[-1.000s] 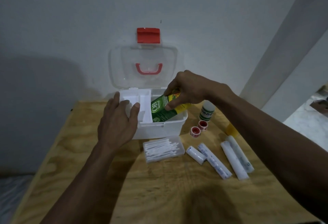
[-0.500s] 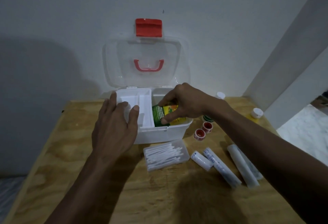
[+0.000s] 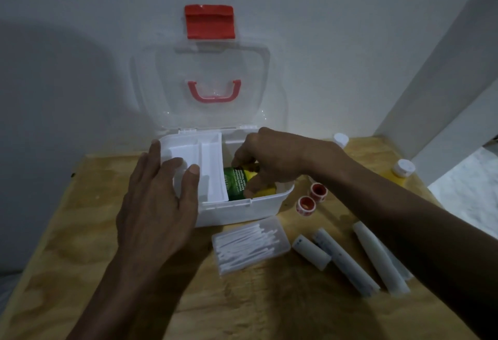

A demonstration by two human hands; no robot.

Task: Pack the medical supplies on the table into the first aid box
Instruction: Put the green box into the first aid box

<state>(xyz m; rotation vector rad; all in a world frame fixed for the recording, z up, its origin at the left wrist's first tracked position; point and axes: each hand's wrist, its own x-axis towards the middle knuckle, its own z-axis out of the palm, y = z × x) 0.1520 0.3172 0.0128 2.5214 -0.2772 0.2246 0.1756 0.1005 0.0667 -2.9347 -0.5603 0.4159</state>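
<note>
The white first aid box stands open on the wooden table, its clear lid with a red handle and red latch upright against the wall. My right hand reaches into the box's right compartment and grips a green and yellow carton, which lies low inside. My left hand rests flat on the box's left front corner, fingers over the white inner tray. In front of the box lies a clear case of cotton swabs.
Two red-and-white tape rolls sit right of the box. Several white bandage rolls lie at front right. Two white-capped bottles stand at the table's far right, near a white pillar. The wall is right behind the box.
My right hand has lowered the green carton from above the box rim down into the right compartment. My left hand stayed on the box's left corner.
</note>
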